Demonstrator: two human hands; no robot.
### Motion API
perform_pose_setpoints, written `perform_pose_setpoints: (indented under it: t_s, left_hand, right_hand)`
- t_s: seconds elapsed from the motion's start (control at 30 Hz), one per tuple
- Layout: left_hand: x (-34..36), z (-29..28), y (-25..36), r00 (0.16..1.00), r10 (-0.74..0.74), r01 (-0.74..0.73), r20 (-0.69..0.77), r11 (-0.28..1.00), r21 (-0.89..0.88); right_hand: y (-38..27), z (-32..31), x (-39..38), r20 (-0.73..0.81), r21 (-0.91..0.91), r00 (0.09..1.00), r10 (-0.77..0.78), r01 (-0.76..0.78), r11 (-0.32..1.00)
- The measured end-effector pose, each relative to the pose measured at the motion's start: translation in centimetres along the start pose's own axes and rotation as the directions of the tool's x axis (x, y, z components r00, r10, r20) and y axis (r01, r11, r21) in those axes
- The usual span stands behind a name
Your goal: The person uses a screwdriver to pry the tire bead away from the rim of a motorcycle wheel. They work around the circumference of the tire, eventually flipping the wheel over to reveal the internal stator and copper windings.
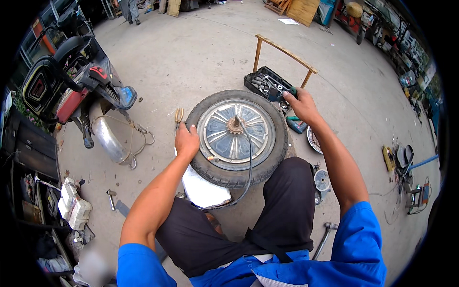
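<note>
A motor wheel with a black tyre (276,158) lies flat in front of my knees, its spoked hub cover (217,138) facing up. A small toothed sprocket (235,125) surrounds the axle, and a dark cable (250,165) runs from there over the near edge. My left hand (186,139) is closed on the tyre's left side, thumb on top. Pliers with yellow handles (179,115) are just past its fingertips. Beyond the wheel's right side, my right hand (302,105) grips a dark tool with a green part (292,90); its exact kind is unclear.
An open black toolbox (248,85) full of sockets sits behind the wheel, by a wooden frame (287,51). A teal power tool (297,125) and a round metal part (322,180) lie right. A scooter (71,91) stands left. White foam (205,189) shows below the wheel.
</note>
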State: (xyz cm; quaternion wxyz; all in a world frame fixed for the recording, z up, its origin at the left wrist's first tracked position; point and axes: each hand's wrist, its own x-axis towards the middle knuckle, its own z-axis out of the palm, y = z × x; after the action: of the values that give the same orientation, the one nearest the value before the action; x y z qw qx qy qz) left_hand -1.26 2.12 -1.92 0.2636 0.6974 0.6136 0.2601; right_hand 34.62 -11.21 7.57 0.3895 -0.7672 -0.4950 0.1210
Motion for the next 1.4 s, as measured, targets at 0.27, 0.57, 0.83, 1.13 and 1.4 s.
perform_pose_setpoints:
  t_s: [0.27, 0.57, 0.83, 1.13, 1.4]
  left_hand:
    - [0.2, -0.2, 0.0, 1.000, -0.026, 0.026, 0.011, 0.999, -0.042]
    - [1.6, -0.2, -1.8, 0.995, -0.069, 0.086, 0.072, 0.963, -0.256]
    - [1.2, -0.3, -1.2, 0.996, -0.066, 0.081, 0.065, 0.959, -0.271]
    - [1.2, -0.4, -1.0, 0.994, -0.030, 0.054, 0.101, 0.968, -0.245]
    - [1.1, -0.5, -0.9, 0.995, -0.011, 0.031, 0.096, 0.977, -0.212]
  right_hand:
    - [10.6, -4.2, -16.0, 0.104, 0.303, 0.834, 0.542, -0.546, 0.781]
    - [19.9, -2.1, -35.9, 0.158, 0.140, 0.583, 0.797, -0.812, 0.566]
    - [21.2, 0.4, -43.8, 0.274, -0.005, 0.440, 0.855, -0.888, 0.459]
    - [21.5, 2.2, -46.5, 0.407, 0.102, 0.295, 0.864, -0.955, 0.278]
    - [20.4, 2.5, -47.4, 0.407, 0.044, 0.252, 0.878, -0.965, 0.257]
